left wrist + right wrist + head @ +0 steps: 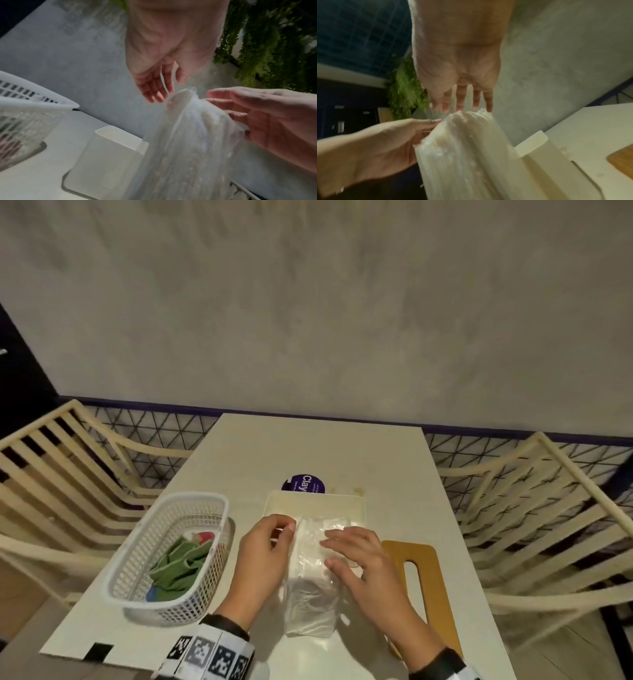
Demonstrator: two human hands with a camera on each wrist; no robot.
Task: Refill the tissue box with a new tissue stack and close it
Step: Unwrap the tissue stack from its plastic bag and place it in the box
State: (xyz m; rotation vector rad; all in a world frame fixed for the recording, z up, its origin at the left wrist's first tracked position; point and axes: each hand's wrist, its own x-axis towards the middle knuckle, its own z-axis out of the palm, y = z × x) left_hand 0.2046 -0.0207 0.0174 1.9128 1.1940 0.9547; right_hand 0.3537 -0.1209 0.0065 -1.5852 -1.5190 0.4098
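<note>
A tissue stack point(310, 556) in clear plastic wrap stands slanted between my hands, its far end over the open cream tissue box point(315, 501). My left hand point(267, 546) touches the stack's left upper edge with relaxed fingers point(169, 88); nothing is pinched. My right hand point(356, 556) lies flat against its right side, and its straight fingertips point(462, 106) reach the wrap's top point(462, 148). The wooden lid point(442, 594) with a long slot lies on the table to the right of the box. The inside of the box is mostly hidden by the stack point(188, 135).
A white plastic basket point(191, 496) holding a green cloth point(178, 566) stands left of the box. A round purple sticker point(305, 483) lies behind the box. Slatted chairs flank the white table, one on the left point(51, 474) and one on the right point(548, 508). A grey wall rises behind.
</note>
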